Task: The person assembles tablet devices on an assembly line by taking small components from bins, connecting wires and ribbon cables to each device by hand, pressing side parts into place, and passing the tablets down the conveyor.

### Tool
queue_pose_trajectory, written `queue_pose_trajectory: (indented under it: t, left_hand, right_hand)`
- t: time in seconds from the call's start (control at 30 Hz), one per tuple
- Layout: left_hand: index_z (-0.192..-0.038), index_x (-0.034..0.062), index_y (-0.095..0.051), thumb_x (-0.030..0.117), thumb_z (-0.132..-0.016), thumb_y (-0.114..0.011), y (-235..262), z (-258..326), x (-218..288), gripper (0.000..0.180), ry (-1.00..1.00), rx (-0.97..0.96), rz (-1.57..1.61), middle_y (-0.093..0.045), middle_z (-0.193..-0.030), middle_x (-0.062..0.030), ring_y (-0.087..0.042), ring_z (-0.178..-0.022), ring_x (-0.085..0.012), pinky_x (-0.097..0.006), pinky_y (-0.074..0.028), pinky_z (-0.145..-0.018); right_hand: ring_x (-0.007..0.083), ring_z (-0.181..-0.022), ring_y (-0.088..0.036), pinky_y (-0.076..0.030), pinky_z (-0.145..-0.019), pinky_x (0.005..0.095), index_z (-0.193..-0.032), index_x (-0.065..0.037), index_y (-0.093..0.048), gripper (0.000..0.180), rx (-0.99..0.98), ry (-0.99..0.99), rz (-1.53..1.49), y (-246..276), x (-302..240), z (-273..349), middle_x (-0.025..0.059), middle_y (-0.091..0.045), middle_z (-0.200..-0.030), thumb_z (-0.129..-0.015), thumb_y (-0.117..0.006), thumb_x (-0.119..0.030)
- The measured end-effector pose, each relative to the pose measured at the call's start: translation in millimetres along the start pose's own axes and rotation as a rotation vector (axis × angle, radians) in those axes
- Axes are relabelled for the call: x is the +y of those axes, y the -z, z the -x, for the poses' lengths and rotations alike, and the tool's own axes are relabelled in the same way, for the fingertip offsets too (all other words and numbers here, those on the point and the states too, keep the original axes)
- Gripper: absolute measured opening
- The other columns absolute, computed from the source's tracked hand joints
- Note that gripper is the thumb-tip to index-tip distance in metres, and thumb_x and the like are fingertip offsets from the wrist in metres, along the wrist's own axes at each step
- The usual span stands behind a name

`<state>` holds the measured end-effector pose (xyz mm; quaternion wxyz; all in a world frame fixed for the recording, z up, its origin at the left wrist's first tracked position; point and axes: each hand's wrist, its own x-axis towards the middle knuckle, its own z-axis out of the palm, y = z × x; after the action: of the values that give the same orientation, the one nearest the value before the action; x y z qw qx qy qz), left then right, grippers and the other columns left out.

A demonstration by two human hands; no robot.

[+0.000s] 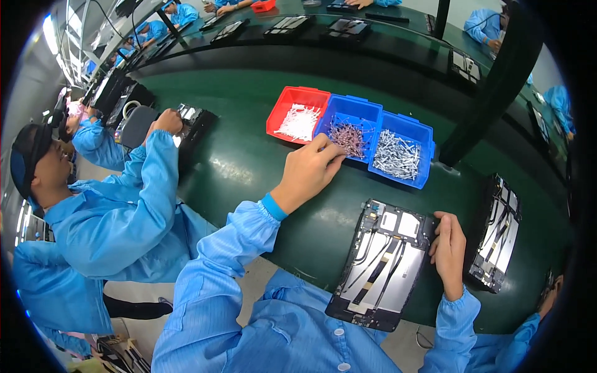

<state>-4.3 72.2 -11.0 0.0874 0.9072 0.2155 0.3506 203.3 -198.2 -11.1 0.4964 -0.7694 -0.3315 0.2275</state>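
left hand: reaches out over the green worktop to the near rim of the middle blue bin; fingers pinched together at the pile of small dark parts, though whether a part is caught between them I cannot tell
right hand: rests flat against the right edge of the open device frame, fingers loosely curled on it, steadying rather than clamping
device frame: lies near the front worktop edge, its near end seeming to hang over the lip
risk, parts: the tiny pieces could slip from the pinch and scatter, since the grip is a fingertip one
risk, frame: a nudge of the sleeve might push the overhanging frame off the edge
risk, bins: red bin and right blue bin touch the middle one, so a wrong pick seems easy
in the way: a black post stands just right of the bins
nearby: a second frame lies to the right; a co-worker's sleeve works at the left
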Motion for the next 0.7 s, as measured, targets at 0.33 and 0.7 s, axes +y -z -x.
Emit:
queue_pose_trajectory:
  t: [0.33, 0.7]
  left_hand:
    - [-0.092, -0.0014, -0.066, 0.007, -0.092, -0.070, -6, -12, -24, 0.009, 0.474, 0.164, 0.597, -0.059, -0.076, 0.0042, -0.053, -0.064, -0.0002, -0.015, -0.040, -0.056]
    - [-0.099, -0.0010, -0.065, 0.004, -0.094, -0.065, 16, 33, 88, 0.006, 0.519, -0.023, 1.066, -0.060, -0.088, -0.0024, -0.048, -0.060, -0.0016, -0.018, -0.037, -0.050]
  right_hand:
    - [0.0100, -0.049, -0.051, -0.040, -0.045, 0.0272, -0.109, 0.003, -0.062, 0.039, 0.028, 0.016, -0.023, 1, 2, -1, 0.0070, -0.056, -0.076, -0.106, -0.045, -0.032]
    - [0.0093, -0.053, -0.049, -0.041, -0.050, 0.0245, -0.111, 0.001, -0.064, 0.026, 0.036, 0.460, 0.054, -3, -51, 15, 0.0111, -0.061, -0.105, -0.089, -0.072, -0.012]
